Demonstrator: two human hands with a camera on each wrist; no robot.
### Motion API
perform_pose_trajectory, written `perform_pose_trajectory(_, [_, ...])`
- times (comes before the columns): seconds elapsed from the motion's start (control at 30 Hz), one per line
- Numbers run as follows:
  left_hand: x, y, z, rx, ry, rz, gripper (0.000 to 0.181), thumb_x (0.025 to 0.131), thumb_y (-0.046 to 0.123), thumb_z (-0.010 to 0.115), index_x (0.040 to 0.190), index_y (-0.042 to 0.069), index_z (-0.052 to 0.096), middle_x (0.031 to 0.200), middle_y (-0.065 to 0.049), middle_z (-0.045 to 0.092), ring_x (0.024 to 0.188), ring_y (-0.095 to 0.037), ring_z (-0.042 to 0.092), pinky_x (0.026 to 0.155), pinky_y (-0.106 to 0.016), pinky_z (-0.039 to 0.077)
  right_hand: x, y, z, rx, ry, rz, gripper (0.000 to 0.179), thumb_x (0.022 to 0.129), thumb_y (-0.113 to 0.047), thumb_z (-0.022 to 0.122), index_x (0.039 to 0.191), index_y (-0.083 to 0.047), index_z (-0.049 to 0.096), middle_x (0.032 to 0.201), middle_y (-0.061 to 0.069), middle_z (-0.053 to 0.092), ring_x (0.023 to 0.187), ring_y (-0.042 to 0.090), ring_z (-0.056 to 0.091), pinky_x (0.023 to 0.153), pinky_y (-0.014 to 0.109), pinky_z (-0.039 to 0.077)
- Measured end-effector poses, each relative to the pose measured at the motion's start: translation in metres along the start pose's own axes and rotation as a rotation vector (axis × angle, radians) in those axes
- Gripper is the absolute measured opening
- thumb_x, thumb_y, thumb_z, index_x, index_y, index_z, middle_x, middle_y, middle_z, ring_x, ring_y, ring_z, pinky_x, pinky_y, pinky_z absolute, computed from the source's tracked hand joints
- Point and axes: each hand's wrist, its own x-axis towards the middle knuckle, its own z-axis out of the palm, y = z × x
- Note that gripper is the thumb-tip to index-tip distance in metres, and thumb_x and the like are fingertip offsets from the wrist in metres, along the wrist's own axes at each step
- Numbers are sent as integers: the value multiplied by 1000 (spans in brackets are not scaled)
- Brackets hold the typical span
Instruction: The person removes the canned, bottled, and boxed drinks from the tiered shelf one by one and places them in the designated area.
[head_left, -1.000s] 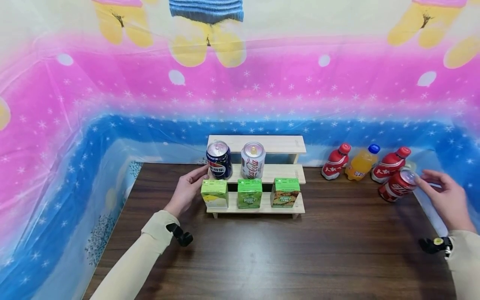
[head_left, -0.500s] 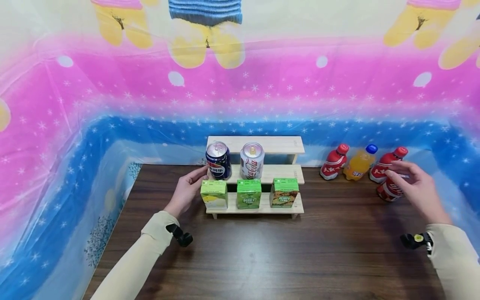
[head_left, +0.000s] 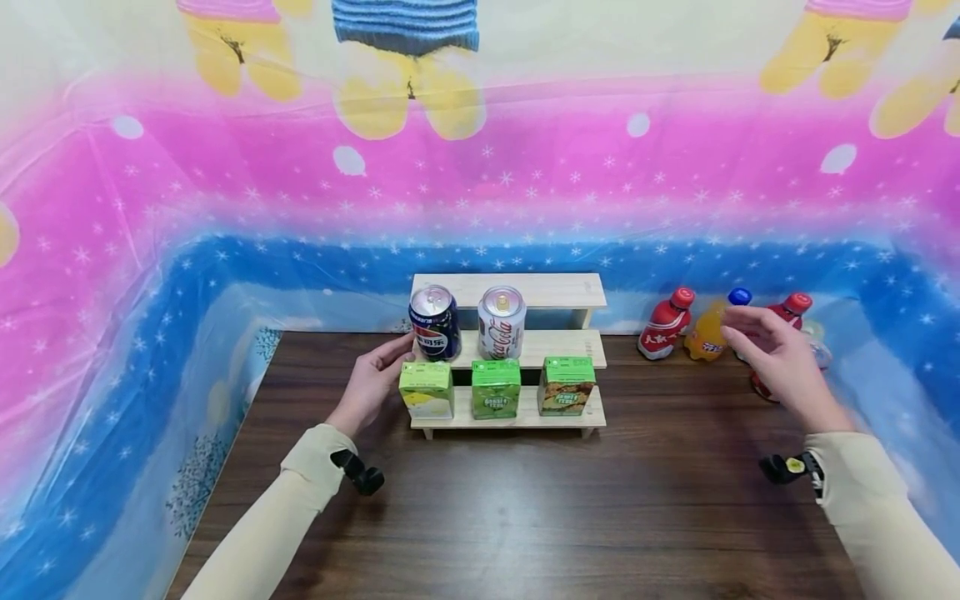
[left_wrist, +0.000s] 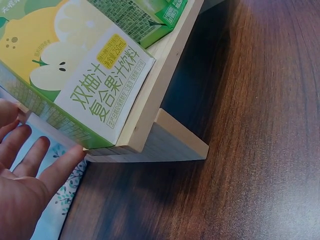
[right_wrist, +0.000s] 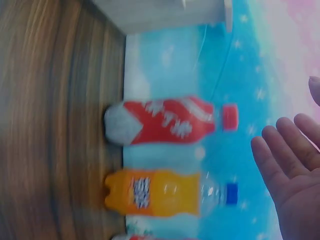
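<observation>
- A pink, blue and white printed cloth backdrop [head_left: 525, 192] rises behind the table, probably hung as a screen.
- The dark brown wood-grain table [head_left: 510, 517] carries everything.
- A pale wooden three-step rack [head_left: 532, 287] stands near the back; its stepped form seems meant to let rear rows show above front ones.
- The person's left hand [head_left: 371, 379] is at the rack's left end, its grip loosely spread, fingers apart, perhaps to steady the wood. Whether it touches the can beside it cannot be told.
- The right hand [head_left: 783, 367] hovers by the bottles, its grip apart and holding nothing, the thumb away from the fingers as if shaped for something round.
- An orange plastic bottle with a blue cap [head_left: 703, 332] stands between a red-labelled plastic bottle [head_left: 664, 327] and a second red-capped bottle [head_left: 789, 312], grouped presumably for easy reach.
- A navy metal can [head_left: 435, 329] and a silver-white metal can [head_left: 501, 327] stand on the middle step, spaced apart; a dark red can [head_left: 761, 387] is mostly hidden behind the right hand.
- Three small green-topped juice cartons [head_left: 495, 392] line the lowest step, labels forward, likely for display.
</observation>
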Motion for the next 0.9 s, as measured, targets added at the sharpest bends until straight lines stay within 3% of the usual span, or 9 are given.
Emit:
perform_pose_trajectory(0.4, [0, 0, 1, -2, -4, 5, 47, 108, 13, 58, 155, 11, 51, 158, -13, 49, 141, -32, 51, 89, -19, 56, 17, -44, 42, 28, -80, -92, 38, 105, -20, 66, 140, -8, 63, 132, 15, 68, 110, -7, 61, 89, 6, 47])
perform_pose_trajectory(0.63, [0, 0, 0, -9, -7, -8, 47, 109, 13, 57, 155, 13, 51, 157, -15, 50, 138, -32, 52, 88, -20, 57, 26, -72, 65, -10, -153, -66, 44, 105, -34, 65, 145, -14, 60, 136, 10, 66, 119, 23, 64, 90, 10, 47])
perform_pose_trajectory(0.9, [0, -2, -1, -27, -11, -10, 47, 109, 13, 57, 156, 14, 51, 157, -15, 51, 137, -31, 53, 89, -21, 57, 38, -103, 86, 30, -223, -42, 50, 104, -42, 64, 146, -17, 58, 140, 8, 65, 118, 27, 67, 99, 48, 55])
